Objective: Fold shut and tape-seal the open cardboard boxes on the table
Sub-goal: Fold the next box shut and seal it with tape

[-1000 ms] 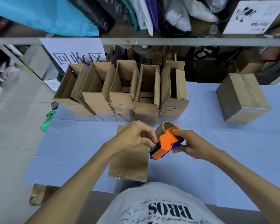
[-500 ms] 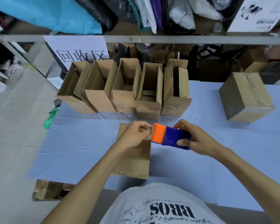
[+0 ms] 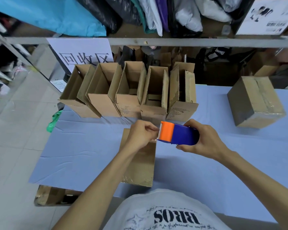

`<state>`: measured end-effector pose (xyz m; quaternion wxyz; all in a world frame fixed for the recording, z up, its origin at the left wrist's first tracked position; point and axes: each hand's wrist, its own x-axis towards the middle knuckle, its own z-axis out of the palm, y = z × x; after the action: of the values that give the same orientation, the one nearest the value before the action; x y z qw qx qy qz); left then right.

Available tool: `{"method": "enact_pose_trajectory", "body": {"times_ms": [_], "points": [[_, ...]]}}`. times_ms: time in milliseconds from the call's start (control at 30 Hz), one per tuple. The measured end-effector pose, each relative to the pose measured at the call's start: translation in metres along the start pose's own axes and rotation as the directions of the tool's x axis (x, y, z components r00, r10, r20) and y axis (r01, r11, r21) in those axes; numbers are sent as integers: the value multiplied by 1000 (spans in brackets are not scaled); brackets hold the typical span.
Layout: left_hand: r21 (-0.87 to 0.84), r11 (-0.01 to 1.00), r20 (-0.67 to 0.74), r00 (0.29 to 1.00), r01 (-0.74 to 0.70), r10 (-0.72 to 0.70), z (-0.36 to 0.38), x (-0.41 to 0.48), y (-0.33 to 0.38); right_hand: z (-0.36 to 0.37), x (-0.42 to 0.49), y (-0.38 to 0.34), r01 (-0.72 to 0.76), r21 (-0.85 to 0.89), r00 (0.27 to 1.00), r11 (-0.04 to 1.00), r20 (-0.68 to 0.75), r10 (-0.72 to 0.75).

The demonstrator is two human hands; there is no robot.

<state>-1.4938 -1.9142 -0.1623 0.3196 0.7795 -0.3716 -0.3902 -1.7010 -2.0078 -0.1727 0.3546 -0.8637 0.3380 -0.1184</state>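
A closed cardboard box (image 3: 140, 165) lies in front of me on the blue-covered table (image 3: 206, 171), partly under my left forearm. My right hand (image 3: 201, 138) grips an orange and blue tape dispenser (image 3: 178, 134) just above the box's far end. My left hand (image 3: 141, 133) pinches the tape end at the dispenser's toothed orange edge. Several open boxes (image 3: 128, 92) stand in a row at the back of the table with flaps upright.
A sealed box (image 3: 256, 100) sits at the back right. A metal shelf rail (image 3: 156, 41) with bags above runs across the back, and a white sign (image 3: 83, 53) hangs from it. A green scrap (image 3: 54, 120) hangs off the table's left edge. Another carton (image 3: 51, 195) lies on the floor.
My right hand turned the dispenser from orange side up to lying level, blue body toward it, and lifted it slightly toward the row of boxes. My left hand stayed at the tape edge.
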Motion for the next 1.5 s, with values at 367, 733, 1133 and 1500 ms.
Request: {"method": "enact_pose_trajectory", "body": {"times_ms": [367, 733, 1133, 1500], "points": [[2, 981, -18, 981, 192, -192, -1, 16, 0, 9, 22, 7, 45, -123, 998, 991, -32, -49], [84, 976, 20, 979, 199, -201, -35, 30, -36, -30, 1, 44, -114, -232, 993, 966, -49, 105], [7, 981, -12, 981, 193, -192, -18, 47, -41, -38, 7, 51, -114, -256, 993, 960, -30, 110], [168, 969, -17, 983, 184, -184, -7, 55, -42, -40, 9, 65, -100, -323, 993, 941, 19, 113]]}}
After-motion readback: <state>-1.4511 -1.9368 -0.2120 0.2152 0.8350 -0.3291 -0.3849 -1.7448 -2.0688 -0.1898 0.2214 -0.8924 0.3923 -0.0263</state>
